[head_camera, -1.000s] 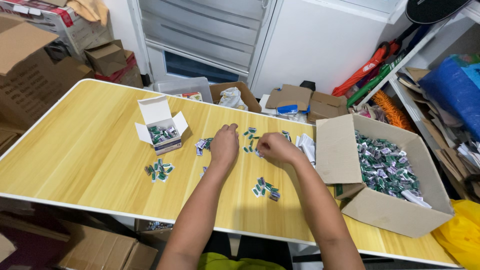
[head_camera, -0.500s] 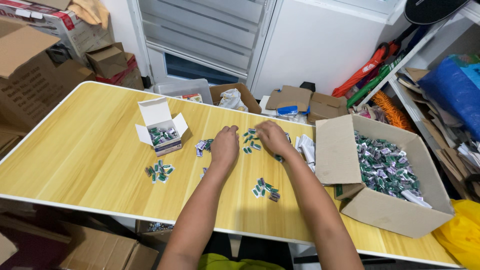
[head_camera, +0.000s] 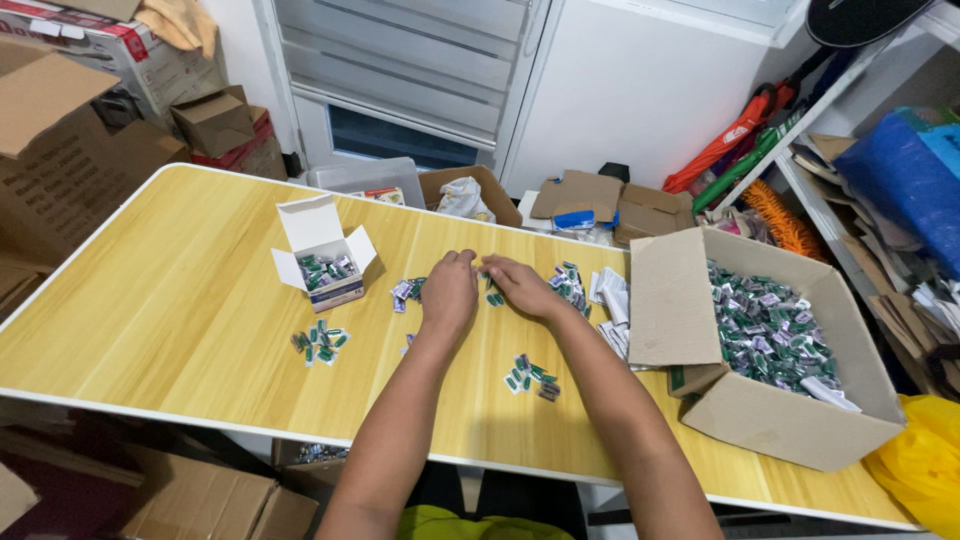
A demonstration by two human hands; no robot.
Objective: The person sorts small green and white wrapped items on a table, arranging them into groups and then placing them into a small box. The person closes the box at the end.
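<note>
On the yellow wood-grain table [head_camera: 180, 330], our left hand [head_camera: 449, 291] and right hand [head_camera: 522, 287] rest curled over small green-and-silver packets [head_camera: 494, 296]; whether they grip any, we cannot tell. Left stands a small open white box [head_camera: 322, 262]; right, a large brown cardboard carton [head_camera: 770, 420] full of packets.

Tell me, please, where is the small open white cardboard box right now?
In the head view, the small open white cardboard box stands on the yellow wooden table, left of the left hand.

Blue bag [head_camera: 900, 185] and orange brush [head_camera: 783, 220] on shelves
</note>
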